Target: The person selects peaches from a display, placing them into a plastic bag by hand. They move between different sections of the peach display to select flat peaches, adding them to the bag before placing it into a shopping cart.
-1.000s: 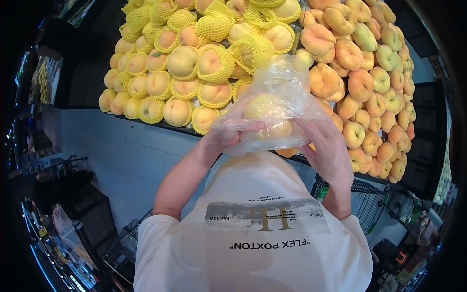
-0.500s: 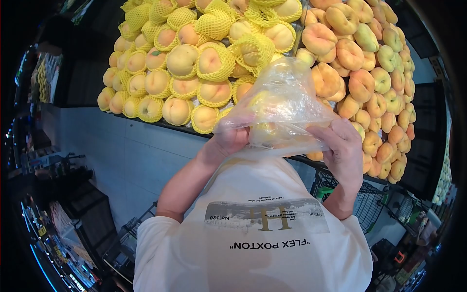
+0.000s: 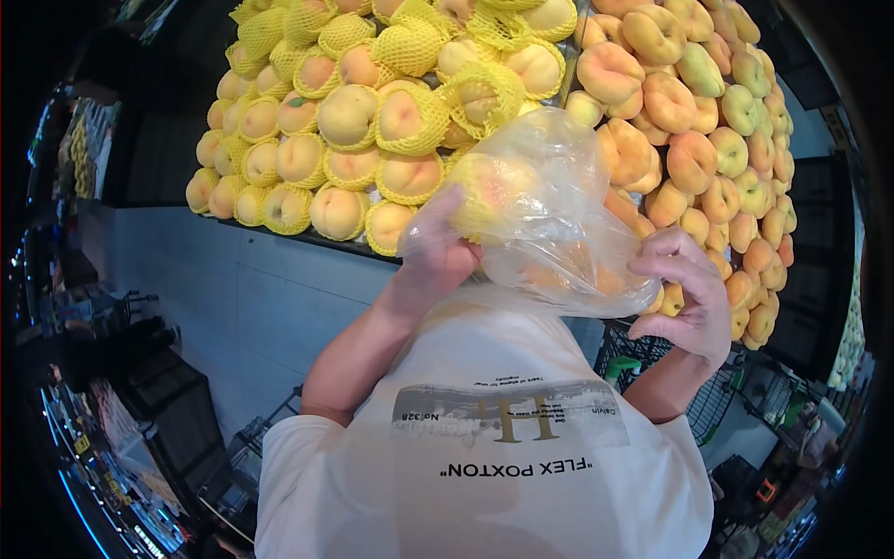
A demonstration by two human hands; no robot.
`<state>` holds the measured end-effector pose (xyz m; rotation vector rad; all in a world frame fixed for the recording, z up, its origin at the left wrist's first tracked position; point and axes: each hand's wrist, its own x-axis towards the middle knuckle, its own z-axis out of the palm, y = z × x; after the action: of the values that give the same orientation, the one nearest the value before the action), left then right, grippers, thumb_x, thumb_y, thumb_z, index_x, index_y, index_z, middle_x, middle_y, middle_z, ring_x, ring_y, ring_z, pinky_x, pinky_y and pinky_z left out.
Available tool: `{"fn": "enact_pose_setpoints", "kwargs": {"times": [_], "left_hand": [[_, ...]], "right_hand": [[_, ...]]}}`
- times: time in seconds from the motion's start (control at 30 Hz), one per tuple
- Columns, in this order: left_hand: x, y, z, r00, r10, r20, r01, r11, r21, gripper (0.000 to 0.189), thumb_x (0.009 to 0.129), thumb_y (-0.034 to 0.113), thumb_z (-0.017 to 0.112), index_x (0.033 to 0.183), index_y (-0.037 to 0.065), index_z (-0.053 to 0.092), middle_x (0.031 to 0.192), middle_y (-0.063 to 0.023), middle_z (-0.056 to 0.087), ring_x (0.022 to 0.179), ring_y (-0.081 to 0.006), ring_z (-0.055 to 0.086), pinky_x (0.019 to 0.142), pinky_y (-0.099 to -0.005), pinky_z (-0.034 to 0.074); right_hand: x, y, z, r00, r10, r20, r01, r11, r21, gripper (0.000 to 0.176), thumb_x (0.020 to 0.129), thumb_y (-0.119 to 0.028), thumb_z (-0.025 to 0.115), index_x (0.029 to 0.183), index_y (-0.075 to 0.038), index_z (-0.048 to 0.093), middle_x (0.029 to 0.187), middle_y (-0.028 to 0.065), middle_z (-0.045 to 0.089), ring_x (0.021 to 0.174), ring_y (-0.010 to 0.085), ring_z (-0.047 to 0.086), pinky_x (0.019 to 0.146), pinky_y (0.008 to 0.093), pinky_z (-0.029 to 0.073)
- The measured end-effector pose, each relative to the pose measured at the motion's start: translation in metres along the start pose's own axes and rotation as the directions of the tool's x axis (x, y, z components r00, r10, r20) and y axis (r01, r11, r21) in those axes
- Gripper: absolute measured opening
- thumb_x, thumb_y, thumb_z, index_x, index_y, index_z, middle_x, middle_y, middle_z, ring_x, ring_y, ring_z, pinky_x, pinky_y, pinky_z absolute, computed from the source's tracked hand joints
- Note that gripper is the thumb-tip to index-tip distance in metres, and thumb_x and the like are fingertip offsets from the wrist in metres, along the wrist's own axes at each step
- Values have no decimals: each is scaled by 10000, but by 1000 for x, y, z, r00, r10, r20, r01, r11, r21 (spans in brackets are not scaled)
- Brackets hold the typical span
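Note:
A peach in a yellow foam net (image 3: 498, 191) shows through a clear plastic bag (image 3: 568, 279) in front of the fruit display. My left hand (image 3: 436, 247) is closed round the near left side of that peach, with thin plastic lying over part of the hand. To the right, my right hand (image 3: 689, 289) is open, thumb and fingers apart, its fingertips right at the bag's edge. The bag hangs crumpled between both hands, and its lower part overlaps orange flat peaches in this view.
Rows of net-wrapped peaches (image 3: 303, 158) fill the left of the display. Flat peaches (image 3: 670, 102) are heaped on the right. Below the display's right side stands a shopping cart (image 3: 703, 396). Grey floor (image 3: 279, 289) lies at the left.
My right hand has let the bag's rim go and moved right and down, its fingers spreading. The bag has slackened and spread to the right, and the netted peach now shows at my left hand.

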<state>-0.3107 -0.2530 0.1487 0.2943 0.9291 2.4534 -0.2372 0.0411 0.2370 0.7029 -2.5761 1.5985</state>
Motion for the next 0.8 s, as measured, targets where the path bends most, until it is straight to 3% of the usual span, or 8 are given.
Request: {"fn": "enact_pose_setpoints", "kwargs": {"times": [0.03, 0.07, 0.13, 0.17, 0.2, 0.27, 0.6, 0.8], "left_hand": [[-1, -1, 0, 1000, 7, -10, -7, 1000, -8, 532, 1054, 309, 461, 1468, -19, 399, 1445, -166, 512, 1322, -292, 526, 1140, -454, 409], [-2, -1, 0, 1000, 14, -21, -14, 1000, -16, 535, 1053, 321, 461, 1465, -15, 404, 1431, -168, 520, 1307, -298, 539, 1115, -464, 435], [-5, -13, -10, 980, -137, -143, 85, 945, -317, 550, 1044, 354, 467, 1456, -8, 414, 1393, -176, 542, 1255, -321, 581, 1023, -503, 527], [-7, -15, -12, 978, -152, -144, 102, 946, -309, 549, 1037, 345, 489, 1457, 1, 415, 1392, -170, 544, 1250, -320, 583, 1023, -503, 526], [-10, -17, -15, 975, -165, -147, 115, 947, -300, 548, 1029, 336, 512, 1459, 9, 417, 1390, -164, 546, 1245, -318, 586, 1023, -504, 524], [-16, -17, -12, 969, -202, -140, 150, 937, -315, 552, 1013, 313, 557, 1464, 27, 419, 1388, -152, 550, 1237, -308, 589, 1023, -502, 521], [-30, -13, -6, 968, -240, 74, 251, 928, -275, 627, 903, 112, 731, 1462, 75, 450, 1370, -88, 559, 1209, -192, 583, 994, -363, 527], [-22, -10, 1, 949, -315, 6, 312, 942, 121, 731, 825, 68, 779, 1470, 57, 435, 1357, -75, 542, 1225, -163, 543, 1006, -339, 498]], "right_hand": [[-1, 10, 0, 994, 17, -104, -6, 994, 106, 664, 696, -352, 907, 1229, -40, 664, 1121, 111, 614, 1066, 228, 599, 908, 376, 496], [-9, 37, -10, 996, 26, -88, -13, 989, 145, 1030, 613, -552, 912, 1406, -17, 529, 1380, 139, 525, 1272, 242, 522, 1018, 394, 473], [-3, 39, 3, 939, 286, -192, -190, 895, 403, 1083, 605, -547, 916, 1450, -25, 485, 1393, 136, 529, 1288, 260, 525, 1040, 396, 468], [4, 39, 12, 886, 413, -212, -252, 811, 528, 1110, 601, -545, 919, 1472, -29, 464, 1399, 134, 531, 1296, 269, 526, 1051, 398, 466], [9, 38, 28, 876, 447, -182, -279, 777, 565, 987, 749, -455, 880, 1510, -27, 419, 1441, 135, 503, 1306, 247, 523, 1048, 377, 472], [40, 11, 54, 763, 626, -161, -335, 595, 731, 880, 811, -413, 836, 1490, -21, 437, 1409, 122, 529, 1262, 221, 548, 1019, 357, 486], [19, 6, 27, 851, 507, -138, -314, 702, 639, 840, 829, -396, 818, 1480, -19, 443, 1390, 116, 540, 1241, 210, 556, 1006, 349, 490], [22, 23, 32, 842, 512, -169, -291, 695, 658, 816, 840, -386, 807, 1475, -18, 447, 1379, 113, 546, 1229, 204, 560, 998, 344, 492]]}}
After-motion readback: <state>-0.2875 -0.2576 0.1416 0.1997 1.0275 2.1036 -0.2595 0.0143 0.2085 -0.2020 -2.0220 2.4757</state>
